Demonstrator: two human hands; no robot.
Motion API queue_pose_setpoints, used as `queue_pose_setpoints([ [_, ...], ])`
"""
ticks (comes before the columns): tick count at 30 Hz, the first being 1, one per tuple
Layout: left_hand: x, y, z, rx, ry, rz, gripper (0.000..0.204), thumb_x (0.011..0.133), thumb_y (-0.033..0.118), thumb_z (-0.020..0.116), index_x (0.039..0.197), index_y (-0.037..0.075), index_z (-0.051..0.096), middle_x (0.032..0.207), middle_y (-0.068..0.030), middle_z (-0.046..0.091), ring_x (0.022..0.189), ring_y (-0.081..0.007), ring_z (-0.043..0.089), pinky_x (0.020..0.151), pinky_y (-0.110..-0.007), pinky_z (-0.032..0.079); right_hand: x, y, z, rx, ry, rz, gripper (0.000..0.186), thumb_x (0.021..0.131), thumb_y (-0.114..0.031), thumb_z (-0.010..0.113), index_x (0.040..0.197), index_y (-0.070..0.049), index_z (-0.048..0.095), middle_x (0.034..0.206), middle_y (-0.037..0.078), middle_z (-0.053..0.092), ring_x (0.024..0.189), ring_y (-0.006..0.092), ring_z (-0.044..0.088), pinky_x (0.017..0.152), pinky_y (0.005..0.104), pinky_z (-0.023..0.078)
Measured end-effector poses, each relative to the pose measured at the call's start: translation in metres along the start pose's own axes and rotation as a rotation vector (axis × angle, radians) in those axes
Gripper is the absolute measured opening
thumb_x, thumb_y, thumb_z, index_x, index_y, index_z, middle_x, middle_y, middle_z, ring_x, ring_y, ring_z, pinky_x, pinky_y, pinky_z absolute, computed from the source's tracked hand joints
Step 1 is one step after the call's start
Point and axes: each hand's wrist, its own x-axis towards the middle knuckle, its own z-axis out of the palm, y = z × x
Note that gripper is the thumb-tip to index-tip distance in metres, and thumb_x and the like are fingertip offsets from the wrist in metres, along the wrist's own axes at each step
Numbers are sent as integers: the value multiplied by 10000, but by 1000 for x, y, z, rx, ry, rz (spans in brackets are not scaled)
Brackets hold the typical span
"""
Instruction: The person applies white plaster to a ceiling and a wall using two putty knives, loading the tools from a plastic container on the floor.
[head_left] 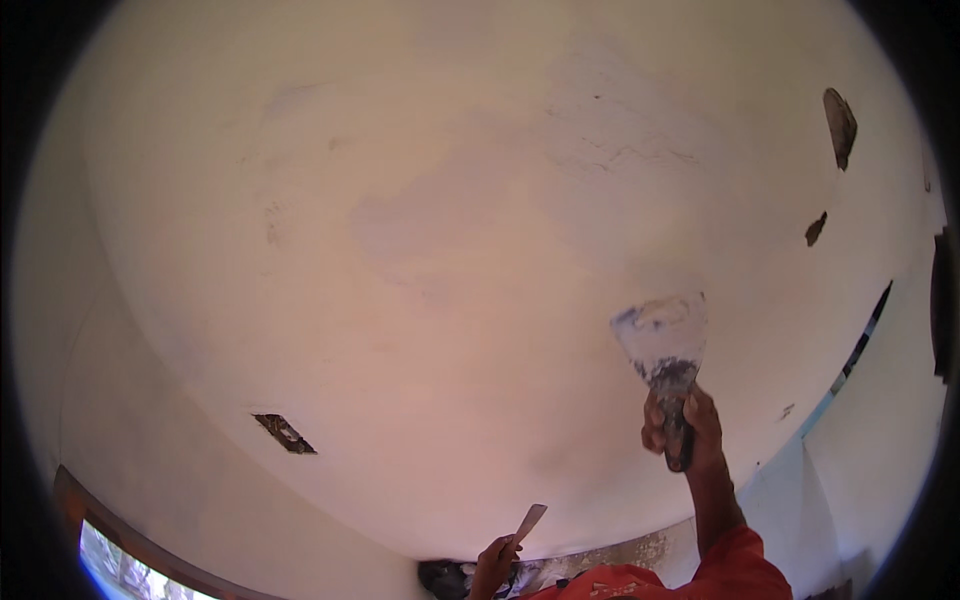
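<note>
My right hand (697,415) is raised, closed around the dark handle of a wide putty knife (662,335). Its flared blade, smeared with pale filler and dark near the handle, points up in front of a pale plastered wall (430,350). Whether the blade touches the wall I cannot tell. Low in the view, my left hand (492,568) is closed on a narrow flat blade (530,520) that tilts up to the right; its lower end is hidden in the fingers. Greyish smoothed patches (420,215) and a rough, cracked patch (625,130) mark the wall above.
A rectangular recess (285,434) is cut into the wall at lower left. On the right are two ragged holes (840,128) and a long gap (858,350). A wood-framed window (130,560) sits at bottom left. Dark items (445,577) lie beside my left hand.
</note>
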Motion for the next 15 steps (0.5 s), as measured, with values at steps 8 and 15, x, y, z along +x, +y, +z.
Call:
queue_pose_setpoints([
  [8, 11, -61, -4, -116, -77, 111, 303, 1017, 256, 535, 1219, 44, 612, 923, -72, 678, 754, -158, 635, 643, -296, 536, 38, -56, 38, -401, 5, -140, 574, 980, -336, 580, 1362, 74, 455, 845, 70, 569, 554, 96, 558, 458, 249, 446],
  [15, 18, -109, -9, 92, -120, 55, 297, 1019, 279, 536, 1198, 61, 629, 909, -54, 682, 736, -140, 633, 640, -305, 527, 87, -103, 45, -1309, 119, -563, 509, 927, -106, 589, 1425, -37, 510, 781, 27, 477, 617, 107, 426, 573, 254, 400],
])
